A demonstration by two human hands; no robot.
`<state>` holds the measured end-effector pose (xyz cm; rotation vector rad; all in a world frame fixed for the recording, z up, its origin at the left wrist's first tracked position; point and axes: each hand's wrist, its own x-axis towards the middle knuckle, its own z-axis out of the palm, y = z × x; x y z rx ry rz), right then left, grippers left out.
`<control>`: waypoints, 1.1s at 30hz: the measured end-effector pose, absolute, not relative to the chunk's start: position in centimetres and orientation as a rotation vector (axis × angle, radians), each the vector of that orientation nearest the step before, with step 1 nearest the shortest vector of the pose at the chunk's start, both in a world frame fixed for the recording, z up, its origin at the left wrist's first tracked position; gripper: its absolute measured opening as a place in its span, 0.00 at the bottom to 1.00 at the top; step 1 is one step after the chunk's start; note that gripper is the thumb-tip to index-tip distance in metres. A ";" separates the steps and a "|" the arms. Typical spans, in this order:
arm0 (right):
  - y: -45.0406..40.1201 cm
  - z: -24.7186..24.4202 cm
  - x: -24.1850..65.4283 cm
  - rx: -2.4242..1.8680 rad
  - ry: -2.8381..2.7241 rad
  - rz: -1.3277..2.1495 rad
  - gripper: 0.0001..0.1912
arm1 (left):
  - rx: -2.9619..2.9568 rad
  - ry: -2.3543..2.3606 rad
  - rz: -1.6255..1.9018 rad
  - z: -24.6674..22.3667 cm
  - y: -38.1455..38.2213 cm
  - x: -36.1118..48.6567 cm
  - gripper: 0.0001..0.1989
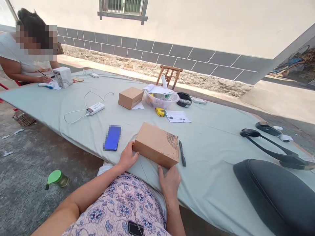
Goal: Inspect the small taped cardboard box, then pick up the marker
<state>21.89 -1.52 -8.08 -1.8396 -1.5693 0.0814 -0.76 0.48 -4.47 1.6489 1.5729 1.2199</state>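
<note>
From the head view, the left hand [127,156] rests its spread fingers against one end of a brown cardboard box [156,145], and the right hand [169,182] lies open against its near long side. The box sits by the near edge of the pale green cloth-covered tabletop [211,157]. Farther back, a clear plastic bowl [161,101] holds a jumble of small items, too unclear to name, beside a second, closed cardboard box [131,97]. A black marker [182,153] lies just right of the first box, a blue phone [112,137] to its left, and cloth runs well rightward to a black curved band [268,146].
</note>
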 end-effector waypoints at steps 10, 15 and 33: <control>-1.8 -8.0 21.8 -1.777 -1.565 0.071 0.27 | 1.631 1.588 1.247 -5.1 0.9 -1.1 0.22; -1.9 -7.9 21.6 -1.794 -1.554 0.100 0.28 | 1.645 1.553 1.266 -5.3 0.9 -1.1 0.22; -2.0 -7.7 21.3 -1.756 -1.518 0.130 0.30 | 1.666 1.594 1.269 -4.8 1.0 -1.6 0.21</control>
